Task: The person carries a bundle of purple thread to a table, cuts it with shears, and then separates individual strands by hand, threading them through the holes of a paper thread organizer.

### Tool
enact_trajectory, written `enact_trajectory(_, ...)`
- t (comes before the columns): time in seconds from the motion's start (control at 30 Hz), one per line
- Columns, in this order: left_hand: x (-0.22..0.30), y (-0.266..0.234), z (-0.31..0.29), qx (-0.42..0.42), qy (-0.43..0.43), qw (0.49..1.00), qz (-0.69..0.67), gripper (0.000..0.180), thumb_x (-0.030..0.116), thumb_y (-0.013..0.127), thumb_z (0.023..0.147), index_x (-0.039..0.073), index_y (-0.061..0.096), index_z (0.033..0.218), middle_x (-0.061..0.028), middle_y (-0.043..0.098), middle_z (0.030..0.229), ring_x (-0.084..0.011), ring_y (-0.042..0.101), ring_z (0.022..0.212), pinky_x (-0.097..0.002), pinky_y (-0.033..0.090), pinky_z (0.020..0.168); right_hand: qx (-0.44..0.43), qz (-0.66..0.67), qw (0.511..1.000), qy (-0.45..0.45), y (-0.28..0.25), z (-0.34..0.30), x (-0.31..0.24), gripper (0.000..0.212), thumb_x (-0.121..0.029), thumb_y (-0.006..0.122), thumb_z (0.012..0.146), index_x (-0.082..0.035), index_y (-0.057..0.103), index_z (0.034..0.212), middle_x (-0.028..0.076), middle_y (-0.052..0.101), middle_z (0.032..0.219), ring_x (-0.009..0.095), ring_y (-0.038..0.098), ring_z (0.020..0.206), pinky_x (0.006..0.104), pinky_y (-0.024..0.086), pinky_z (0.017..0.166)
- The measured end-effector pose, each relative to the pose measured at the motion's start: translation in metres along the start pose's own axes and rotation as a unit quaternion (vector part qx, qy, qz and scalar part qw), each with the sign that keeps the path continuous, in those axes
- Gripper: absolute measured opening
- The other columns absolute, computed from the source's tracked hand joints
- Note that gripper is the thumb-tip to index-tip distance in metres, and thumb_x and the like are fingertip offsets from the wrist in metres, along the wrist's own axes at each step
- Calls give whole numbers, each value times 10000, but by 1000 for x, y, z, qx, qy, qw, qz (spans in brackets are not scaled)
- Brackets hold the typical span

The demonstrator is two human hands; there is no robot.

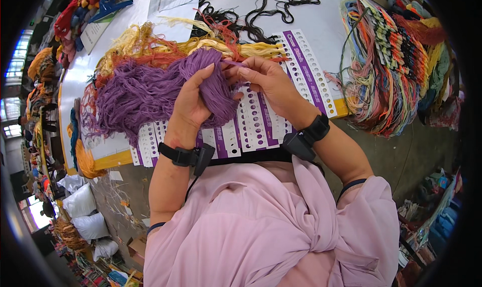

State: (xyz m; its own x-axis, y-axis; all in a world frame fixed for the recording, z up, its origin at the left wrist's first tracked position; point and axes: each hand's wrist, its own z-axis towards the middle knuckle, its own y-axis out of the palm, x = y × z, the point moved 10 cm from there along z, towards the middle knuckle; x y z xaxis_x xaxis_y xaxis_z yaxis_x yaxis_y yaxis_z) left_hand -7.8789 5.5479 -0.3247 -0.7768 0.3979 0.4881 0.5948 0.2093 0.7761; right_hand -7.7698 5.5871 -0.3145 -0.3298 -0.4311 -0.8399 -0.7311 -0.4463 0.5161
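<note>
A large bundle of purple thread lies across the table at the left centre. My left hand is wrapped round its right end, thumb on top. A few purple strands run from the bundle to my right hand, whose thumb and fingers pinch them. Beneath both hands, long white cards with purple stripes and punched holes lie side by side; one such card extends farther right. Yellow and rust-orange threads stretch behind the purple bundle, reaching the cards.
Black thread lies loosely at the back, beside a paper sheet. Multicoloured thread hanks hang over the table's yellow edge at the right. A blue clip sits back left. White sacks are on the floor.
</note>
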Motion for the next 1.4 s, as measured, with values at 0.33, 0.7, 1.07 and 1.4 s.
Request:
enact_trajectory(0.33,10,9,-3,67,125,973,181,354,-5,690,831,25,607,1174,-65,668,861,-170,662,785,-295,537,734,-16,-86,995,43,-3,-11,11,167,-177,533,998,-59,636,939,-18,630,727,28,503,612,176,394,568)
enact_trajectory(0.7,8,7,-4,87,124,973,173,150,-22,686,817,-6,625,953,-103,668,839,-195,666,715,-305,556,639,-14,-92,996,17,-3,-12,7,175,-165,506,1012,-54,608,922,36,671,756,41,529,601,170,414,538)
enact_trajectory(1.07,7,6,-4,72,101,977,174,153,-18,690,818,23,653,961,-66,669,826,-165,660,758,-281,538,693,-10,-130,990,50,1,-13,5,151,-146,516,1005,-47,602,929,39,667,758,47,537,619,179,433,568)
enact_trajectory(1.4,9,2,-3,76,118,977,160,179,-33,687,819,10,659,990,-74,681,843,-165,667,762,-286,545,701,10,-58,997,44,-10,-10,11,134,-165,547,995,-52,603,947,33,660,767,47,534,628,180,433,575)
